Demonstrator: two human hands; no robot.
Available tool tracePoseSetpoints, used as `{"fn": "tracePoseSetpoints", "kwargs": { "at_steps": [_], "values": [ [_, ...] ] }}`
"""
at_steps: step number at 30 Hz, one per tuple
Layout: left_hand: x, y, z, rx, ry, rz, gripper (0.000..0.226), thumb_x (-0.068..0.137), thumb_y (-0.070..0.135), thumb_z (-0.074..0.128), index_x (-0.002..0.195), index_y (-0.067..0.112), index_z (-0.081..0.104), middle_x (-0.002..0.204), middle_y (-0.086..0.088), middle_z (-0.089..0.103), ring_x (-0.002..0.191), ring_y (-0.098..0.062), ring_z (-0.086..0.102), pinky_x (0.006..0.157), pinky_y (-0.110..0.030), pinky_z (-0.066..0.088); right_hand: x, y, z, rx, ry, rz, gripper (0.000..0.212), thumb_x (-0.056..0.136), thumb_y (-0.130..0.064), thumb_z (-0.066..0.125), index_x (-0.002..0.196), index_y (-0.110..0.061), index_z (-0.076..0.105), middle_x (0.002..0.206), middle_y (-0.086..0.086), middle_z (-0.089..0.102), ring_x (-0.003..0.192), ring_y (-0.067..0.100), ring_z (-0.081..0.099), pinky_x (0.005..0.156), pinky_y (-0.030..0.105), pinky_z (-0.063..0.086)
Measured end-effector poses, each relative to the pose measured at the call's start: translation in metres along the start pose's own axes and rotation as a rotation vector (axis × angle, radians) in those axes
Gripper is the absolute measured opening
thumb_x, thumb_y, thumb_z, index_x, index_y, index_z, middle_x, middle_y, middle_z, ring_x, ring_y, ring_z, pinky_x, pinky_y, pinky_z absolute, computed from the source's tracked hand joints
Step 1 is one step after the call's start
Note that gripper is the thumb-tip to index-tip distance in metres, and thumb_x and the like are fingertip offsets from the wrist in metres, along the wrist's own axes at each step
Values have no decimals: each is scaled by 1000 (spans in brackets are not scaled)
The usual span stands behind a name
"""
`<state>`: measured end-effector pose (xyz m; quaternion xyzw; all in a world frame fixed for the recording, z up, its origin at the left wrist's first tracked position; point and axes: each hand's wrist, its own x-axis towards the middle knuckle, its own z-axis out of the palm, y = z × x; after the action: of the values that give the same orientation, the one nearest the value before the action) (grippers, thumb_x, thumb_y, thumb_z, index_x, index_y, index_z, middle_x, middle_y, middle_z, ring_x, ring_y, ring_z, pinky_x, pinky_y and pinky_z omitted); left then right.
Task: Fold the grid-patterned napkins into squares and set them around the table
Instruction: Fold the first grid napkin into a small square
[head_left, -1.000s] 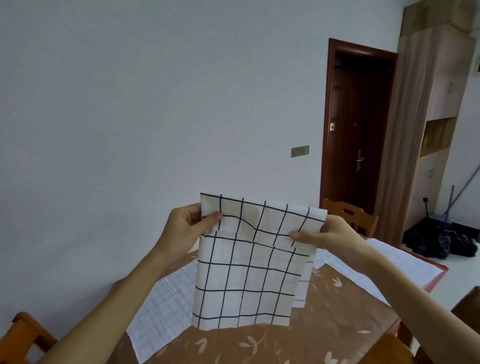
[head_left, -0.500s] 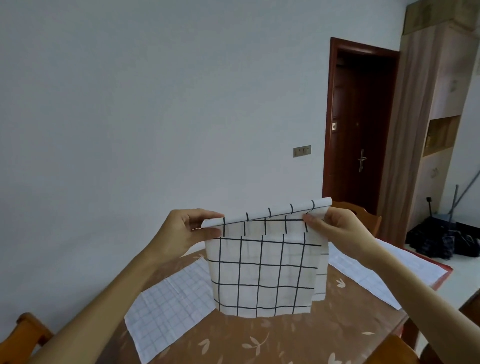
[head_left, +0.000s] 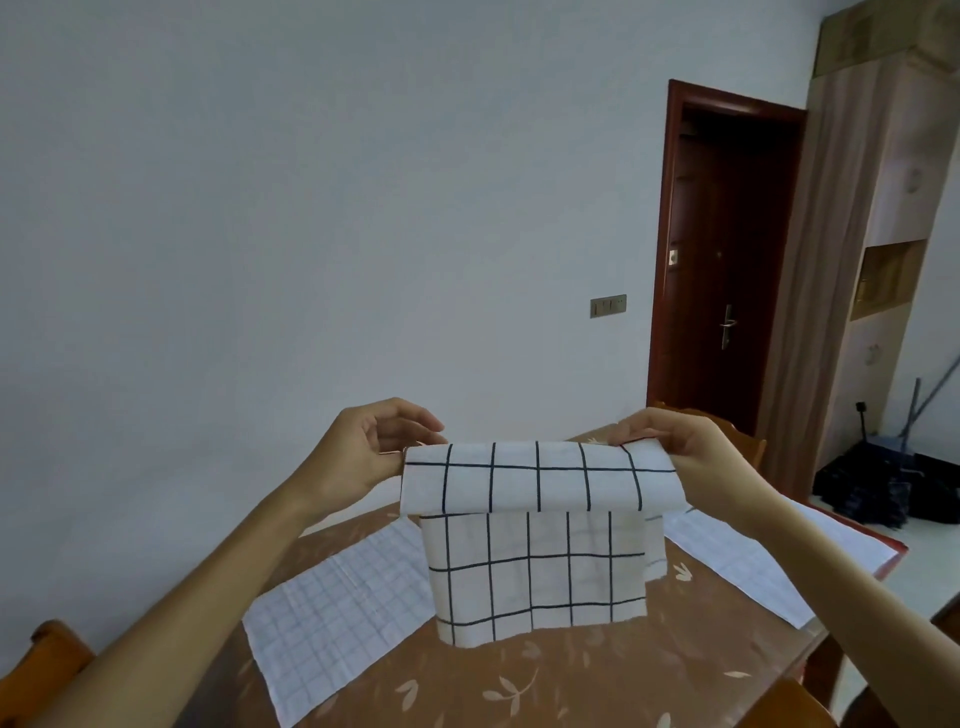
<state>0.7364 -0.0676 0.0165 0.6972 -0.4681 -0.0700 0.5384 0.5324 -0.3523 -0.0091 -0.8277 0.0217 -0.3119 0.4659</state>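
Observation:
I hold a white napkin with a bold black grid (head_left: 537, 540) in the air above the table. My left hand (head_left: 363, 452) pinches its upper left corner and my right hand (head_left: 675, 447) pinches its upper right corner. The top part is folded over toward me as a flap, and the rest hangs down to just above the tabletop. Two flat napkins with a fine, pale grid lie on the table: one at the left (head_left: 337, 608), one at the right (head_left: 769, 556).
The table (head_left: 597, 686) has a brown cloth with a pale leaf print. Wooden chairs stand at the far side (head_left: 737, 441), at the lower left (head_left: 36, 670) and lower right (head_left: 789, 706). A white wall is behind, with a dark door (head_left: 727, 260) at the right.
The napkin's top edge has come down toward me and now lies as a folded flap over the hanging part. Both hands have kept their hold and spread slightly wider.

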Motion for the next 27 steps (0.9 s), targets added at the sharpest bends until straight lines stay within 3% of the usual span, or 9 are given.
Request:
{"fn": "tracePoseSetpoints", "kwargs": {
  "at_steps": [6,10,13,19,23,27],
  "values": [
    [-1,-2,-3,20,-9,7,26,84,-6,73,103,10,79,105,-2,79,95,-13,73,84,-22,58,-1,-1,-1,160,49,60,26,90,11,59,95,-9,75,105,5,75,99,26,72,85,43,59],
    [5,-3,2,28,33,25,21,92,-7,63,96,9,76,94,-3,80,87,-14,76,77,-22,58,0,-6,1,186,92,57,29,89,11,60,92,-12,77,100,-1,76,95,21,73,80,31,61],
    [8,-2,5,18,54,45,20,94,-8,59,95,7,72,87,-8,79,75,-17,75,67,-22,59,0,-6,-1,164,68,44,33,90,10,60,88,-16,80,99,0,77,95,19,73,81,32,60],
    [8,-5,3,-19,124,102,25,88,-10,65,88,13,76,85,-4,79,77,-15,74,72,-19,58,-3,-7,-8,173,-2,75,39,93,11,54,80,-15,81,94,0,78,91,15,74,74,19,57],
    [8,-6,3,5,184,146,28,89,-10,64,87,16,75,85,0,78,78,-11,73,73,-19,59,0,-7,-8,159,-79,124,49,94,14,41,82,-12,81,100,4,78,100,20,72,86,25,57],
    [8,-5,-1,17,138,129,32,93,-8,59,97,19,75,97,-3,77,87,-13,73,76,-22,59,3,-12,-3,179,-106,158,36,101,-8,44,94,-7,79,106,4,77,104,21,70,94,34,53]
  ]
}}
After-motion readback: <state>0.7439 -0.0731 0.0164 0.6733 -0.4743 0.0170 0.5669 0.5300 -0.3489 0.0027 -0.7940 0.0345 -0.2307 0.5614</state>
